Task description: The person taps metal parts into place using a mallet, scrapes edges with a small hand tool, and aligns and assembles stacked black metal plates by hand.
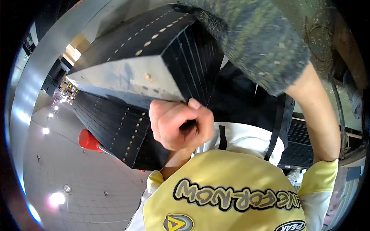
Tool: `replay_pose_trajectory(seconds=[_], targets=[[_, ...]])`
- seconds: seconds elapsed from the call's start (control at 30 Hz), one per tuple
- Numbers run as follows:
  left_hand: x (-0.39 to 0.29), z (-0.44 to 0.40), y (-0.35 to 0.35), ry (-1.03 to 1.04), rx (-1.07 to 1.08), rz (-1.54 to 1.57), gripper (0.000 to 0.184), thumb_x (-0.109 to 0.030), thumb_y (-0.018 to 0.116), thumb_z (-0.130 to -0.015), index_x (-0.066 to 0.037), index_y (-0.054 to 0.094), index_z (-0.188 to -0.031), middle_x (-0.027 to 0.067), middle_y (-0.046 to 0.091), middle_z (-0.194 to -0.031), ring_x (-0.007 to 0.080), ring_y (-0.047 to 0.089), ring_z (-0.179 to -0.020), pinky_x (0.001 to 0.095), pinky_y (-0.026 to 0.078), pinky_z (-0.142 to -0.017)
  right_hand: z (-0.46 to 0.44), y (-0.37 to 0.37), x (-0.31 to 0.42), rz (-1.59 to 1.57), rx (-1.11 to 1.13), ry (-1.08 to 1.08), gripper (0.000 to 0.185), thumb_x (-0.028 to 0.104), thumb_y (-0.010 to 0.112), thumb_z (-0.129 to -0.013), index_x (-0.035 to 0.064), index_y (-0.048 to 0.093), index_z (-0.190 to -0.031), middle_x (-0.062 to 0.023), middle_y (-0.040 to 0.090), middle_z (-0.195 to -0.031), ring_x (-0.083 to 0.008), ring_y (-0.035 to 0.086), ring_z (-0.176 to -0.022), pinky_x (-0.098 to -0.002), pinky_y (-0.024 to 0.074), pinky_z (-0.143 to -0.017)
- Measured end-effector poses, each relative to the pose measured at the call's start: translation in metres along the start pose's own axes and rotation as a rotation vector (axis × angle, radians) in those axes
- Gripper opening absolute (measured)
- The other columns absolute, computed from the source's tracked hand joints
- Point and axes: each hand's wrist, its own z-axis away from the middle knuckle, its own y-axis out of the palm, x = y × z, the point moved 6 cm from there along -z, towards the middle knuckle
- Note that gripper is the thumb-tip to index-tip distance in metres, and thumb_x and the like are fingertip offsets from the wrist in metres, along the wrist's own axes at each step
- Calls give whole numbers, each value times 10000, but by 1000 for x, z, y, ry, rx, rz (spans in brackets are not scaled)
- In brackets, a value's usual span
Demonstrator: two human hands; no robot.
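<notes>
My left hand (pixel 181 125) is curled, with its thumb on the lower corner of a long board (pixel 127 75). The board's face is grey-white and stained, with a small round mark on it. Thin black layers (pixel 192 65) show at its near end, and a row of light holes runs along its black side. My right arm reaches up and across, ending in a fuzzy grey-green mitt (pixel 254 42) that lies over the far end of the black layers. The fingers of my right hand are hidden inside or behind it.
Another stack of black boards with rows of holes (pixel 119 127) lies to the left. A red cone-shaped object (pixel 89 139) stands by it. More black stacked layers (pixel 296 142) are at the right, beside a brown frame (pixel 347 142). A pale curved beam (pixel 29 88) runs along the left.
</notes>
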Motion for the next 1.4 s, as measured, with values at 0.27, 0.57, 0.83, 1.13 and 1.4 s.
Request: replay_pose_trajectory(seconds=[0.27, 0.57, 0.83, 1.13, 1.4], targets=[[5, -2, 1, 40, -122, 30, 263, 97, 691, -702, -110, 562, -801, -20, 499, -661, 170, 430, -547, 285, 358, -509, 67, -62, 39, -163, -3, 97, 310, 188, 652, -970, 25, 644, -1234, -131, 733, -1083, -276, 702, -985, -384, 560, -863], [7, 3, 2, -9, -131, -10, 272, 94, 657, -651, -121, 586, -802, -28, 541, -666, 163, 464, -566, 284, 373, -512, 57, -47, 29, -206, -16, 196, 228, 184, 622, -999, 41, 623, -1176, -130, 723, -1001, -248, 698, -859, -365, 565, -746], [13, 1, 4, -17, -140, 21, 261, 128, 636, -655, -93, 558, -769, -17, 525, -663, 157, 448, -556, 273, 348, -489, 73, 9, -70, -820, -405, 823, 161, 180, 595, -1024, 55, 604, -1125, -129, 714, -929, -222, 694, -747, -348, 570, -642], [17, 2, 1, 19, -159, 47, 240, 137, 632, -698, -73, 556, -788, -18, 495, -714, 87, 361, -570, 236, 300, -517, 72, 125, -159, -1240, -495, 1129, 184, 178, 589, -1005, 54, 622, -1136, -200, 739, -981, -295, 739, -816, -406, 603, -696], [29, 8, -4, 86, -174, 31, 241, 53, 708, -823, -39, 678, -1043, -68, 488, -727, 22, 377, -634, 193, 284, -580, 111, 155, -198, -916, -321, 1085, 411, 358, 540, -1059, -20, 629, -1193, -205, 730, -1139, -291, 731, -1047, -376, 587, -829]])
